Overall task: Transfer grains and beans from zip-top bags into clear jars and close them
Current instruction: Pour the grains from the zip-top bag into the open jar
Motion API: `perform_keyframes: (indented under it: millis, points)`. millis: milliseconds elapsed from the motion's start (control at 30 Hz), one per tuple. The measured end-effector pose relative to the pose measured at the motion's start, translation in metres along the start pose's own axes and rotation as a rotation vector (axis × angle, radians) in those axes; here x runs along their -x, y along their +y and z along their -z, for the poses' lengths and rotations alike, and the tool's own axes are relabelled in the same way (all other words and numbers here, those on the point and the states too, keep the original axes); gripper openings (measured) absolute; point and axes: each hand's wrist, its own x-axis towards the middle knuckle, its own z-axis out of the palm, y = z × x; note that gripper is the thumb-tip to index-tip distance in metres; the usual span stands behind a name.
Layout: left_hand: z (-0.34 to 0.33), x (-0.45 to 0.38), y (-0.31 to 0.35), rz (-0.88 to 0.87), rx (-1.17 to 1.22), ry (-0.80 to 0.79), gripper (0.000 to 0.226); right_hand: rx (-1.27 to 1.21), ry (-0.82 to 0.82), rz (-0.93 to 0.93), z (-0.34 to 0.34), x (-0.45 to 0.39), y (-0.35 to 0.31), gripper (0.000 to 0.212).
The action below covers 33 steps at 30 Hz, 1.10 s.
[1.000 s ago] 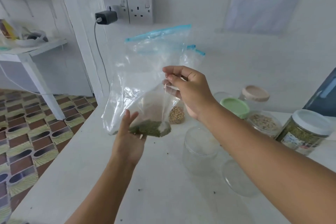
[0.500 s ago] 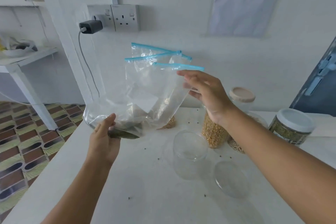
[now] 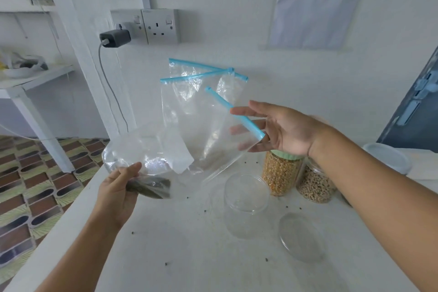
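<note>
A clear zip-top bag [image 3: 201,140] with a blue zip strip hangs tilted over the white table [image 3: 189,256], above and left of the jar. My left hand [image 3: 116,192] grips its low left corner, where a small heap of green beans [image 3: 151,187] sits. My right hand [image 3: 282,130] is at the raised mouth end with fingers straight and spread, the index in front of the zip strip and the others behind the plastic. An empty clear jar [image 3: 246,206] stands open below the mouth. Its clear lid [image 3: 301,239] lies flat to the right.
A green-lidded jar of yellow corn [image 3: 279,173] and a jar of pale grains [image 3: 315,185] stand behind my right wrist, and a white-lidded jar [image 3: 388,156] is farther right. Other zip-top bags [image 3: 187,78] lean on the wall. Loose beans dot the table. Its left edge drops to tiled floor.
The bag went from hanging upright to lying tilted, its mouth swinging right toward the empty jar. My right hand's fingers straightened from a pinch. My left hand now grips the bean corner.
</note>
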Motion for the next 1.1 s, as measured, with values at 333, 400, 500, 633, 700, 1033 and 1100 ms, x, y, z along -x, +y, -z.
perform_keyframes:
  millis: [333,400,500,633,700,1033,1100]
  points:
    - [-0.005,0.002,0.009,0.036,-0.143,-0.038,0.026,0.499,0.105,0.151,-0.010,-0.018,0.015,0.032]
    - [-0.007,0.005,0.013,0.043,-0.165,-0.027,0.020,0.482,0.149,0.214,-0.011,-0.019,0.017,0.031]
    - [-0.013,0.007,0.022,0.029,-0.216,0.006,0.016,0.452,0.192,0.256,-0.012,-0.020,0.021,0.028]
    - [-0.019,0.011,0.039,0.000,-0.218,0.026,0.013,0.391,0.233,0.295,-0.021,-0.021,0.030,0.025]
    - [-0.023,0.013,0.047,-0.018,-0.254,0.035,0.018,0.352,0.263,0.325,-0.024,-0.022,0.036,0.024]
    - [-0.073,0.021,0.061,-0.197,-0.521,0.048,0.027,0.298,0.317,0.337,-0.039,-0.017,0.071,0.021]
    - [-0.080,0.020,0.064,-0.214,-0.533,0.047,0.027,0.283,0.318,0.343,-0.038,-0.015,0.071,0.022]
